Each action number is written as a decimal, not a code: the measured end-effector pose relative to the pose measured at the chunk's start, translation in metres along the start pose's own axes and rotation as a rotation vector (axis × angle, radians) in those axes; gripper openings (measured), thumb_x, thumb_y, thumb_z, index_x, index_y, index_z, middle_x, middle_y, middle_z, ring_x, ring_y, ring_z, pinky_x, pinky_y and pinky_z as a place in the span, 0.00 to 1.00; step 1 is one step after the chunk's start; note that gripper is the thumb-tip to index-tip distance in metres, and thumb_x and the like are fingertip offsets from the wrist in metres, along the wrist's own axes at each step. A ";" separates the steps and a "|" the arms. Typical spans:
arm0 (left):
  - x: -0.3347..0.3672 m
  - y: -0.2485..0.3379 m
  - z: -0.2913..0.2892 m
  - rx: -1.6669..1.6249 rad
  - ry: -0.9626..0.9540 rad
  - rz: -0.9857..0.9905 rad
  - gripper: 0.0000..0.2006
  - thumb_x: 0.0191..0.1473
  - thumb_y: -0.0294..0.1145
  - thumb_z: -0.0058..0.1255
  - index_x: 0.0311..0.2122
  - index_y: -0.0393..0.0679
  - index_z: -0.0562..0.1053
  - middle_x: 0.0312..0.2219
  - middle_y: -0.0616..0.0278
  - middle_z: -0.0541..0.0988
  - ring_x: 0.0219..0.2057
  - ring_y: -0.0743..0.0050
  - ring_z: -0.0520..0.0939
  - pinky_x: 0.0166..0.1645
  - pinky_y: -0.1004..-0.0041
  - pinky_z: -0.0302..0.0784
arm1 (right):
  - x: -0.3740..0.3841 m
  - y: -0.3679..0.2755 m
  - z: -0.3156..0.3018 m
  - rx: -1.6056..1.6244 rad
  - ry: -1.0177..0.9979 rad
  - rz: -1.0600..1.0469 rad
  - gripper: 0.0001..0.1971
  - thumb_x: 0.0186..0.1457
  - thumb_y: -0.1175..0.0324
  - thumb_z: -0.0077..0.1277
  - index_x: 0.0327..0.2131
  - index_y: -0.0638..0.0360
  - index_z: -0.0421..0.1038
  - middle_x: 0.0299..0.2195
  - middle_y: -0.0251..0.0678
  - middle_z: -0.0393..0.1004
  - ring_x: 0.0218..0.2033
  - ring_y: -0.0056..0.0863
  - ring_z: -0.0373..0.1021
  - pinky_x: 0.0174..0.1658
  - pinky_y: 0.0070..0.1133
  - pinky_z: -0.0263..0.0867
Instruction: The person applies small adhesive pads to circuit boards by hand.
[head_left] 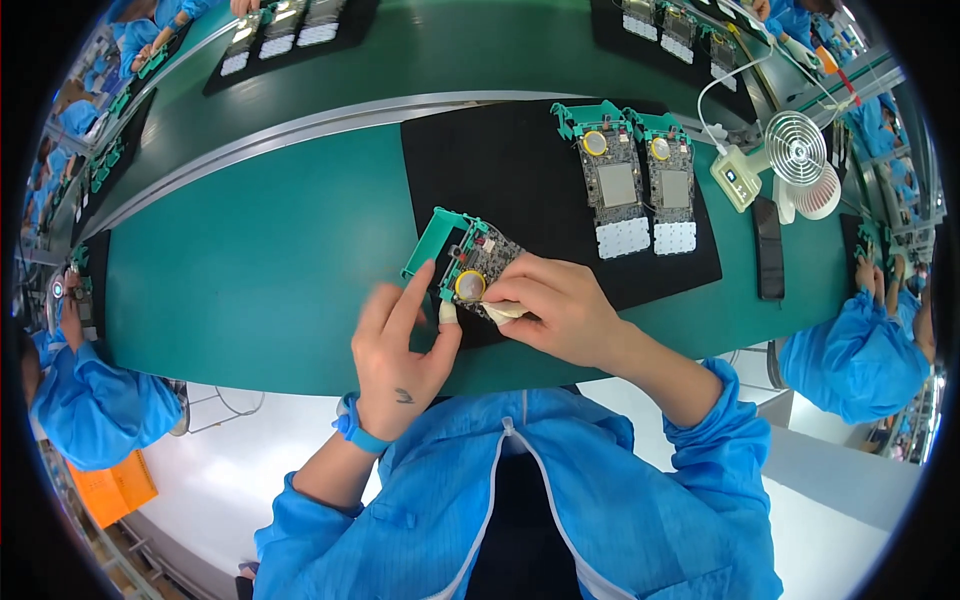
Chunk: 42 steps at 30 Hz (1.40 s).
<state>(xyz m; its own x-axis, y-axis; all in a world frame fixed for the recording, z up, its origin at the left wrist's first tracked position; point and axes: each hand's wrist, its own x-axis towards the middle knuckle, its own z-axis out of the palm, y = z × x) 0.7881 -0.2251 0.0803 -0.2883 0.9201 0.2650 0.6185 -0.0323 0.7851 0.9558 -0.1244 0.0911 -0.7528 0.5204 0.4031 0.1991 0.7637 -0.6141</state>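
Note:
Between my hands, a circuit board [497, 250] with a round coin cell [470, 286] lies tilted over the front of a black mat. A green plastic bracket [432, 243] sits at its left end. My left hand [400, 350] has its index finger along the bracket and its thumb, in a pale finger cot, at the board's near edge. From the right, my right hand [568, 312] closes on the board with fingers bent and a whitish cover at the tips. It hides the board's far right part. Blur softens some left fingers.
Two more boards with green brackets [617, 185] [672, 190] lie on the black mat [480, 150]. Right of them are a small white fan [797, 148] and a dark phone [768, 247]. A metal rail [330, 124] crosses behind. Co-workers in blue [855, 355] sit at both sides.

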 end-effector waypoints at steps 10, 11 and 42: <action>0.003 0.006 0.011 -0.951 -0.195 -0.405 0.23 0.56 0.18 0.38 0.57 0.32 0.55 0.35 0.48 0.77 0.37 0.63 0.80 0.42 0.70 0.79 | 0.006 -0.003 -0.004 -0.157 -0.078 -0.181 0.17 0.29 0.73 0.61 0.29 0.57 0.70 0.26 0.32 0.68 0.24 0.27 0.68 0.25 0.21 0.65; 0.003 0.005 0.011 -0.950 -0.195 -0.407 0.23 0.56 0.18 0.38 0.57 0.32 0.55 0.35 0.48 0.77 0.37 0.63 0.80 0.42 0.70 0.79 | 0.006 -0.003 -0.004 -0.167 -0.090 -0.185 0.17 0.29 0.73 0.61 0.29 0.58 0.70 0.26 0.31 0.68 0.24 0.27 0.68 0.25 0.20 0.65; 0.005 0.017 0.028 -0.927 -0.036 -0.447 0.27 0.49 0.15 0.43 0.56 0.32 0.58 0.33 0.54 0.78 0.33 0.80 0.78 0.38 0.83 0.74 | -0.009 -0.035 0.016 -0.269 -0.025 0.379 0.12 0.47 0.67 0.53 0.33 0.57 0.62 0.15 0.34 0.70 0.14 0.31 0.69 0.17 0.25 0.61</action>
<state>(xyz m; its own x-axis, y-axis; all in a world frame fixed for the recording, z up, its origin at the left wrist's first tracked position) 0.8182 -0.2099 0.0793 -0.3220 0.9327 -0.1625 -0.3516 0.0415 0.9352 0.9451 -0.1622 0.0982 -0.6096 0.7752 0.1656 0.6164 0.5949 -0.5159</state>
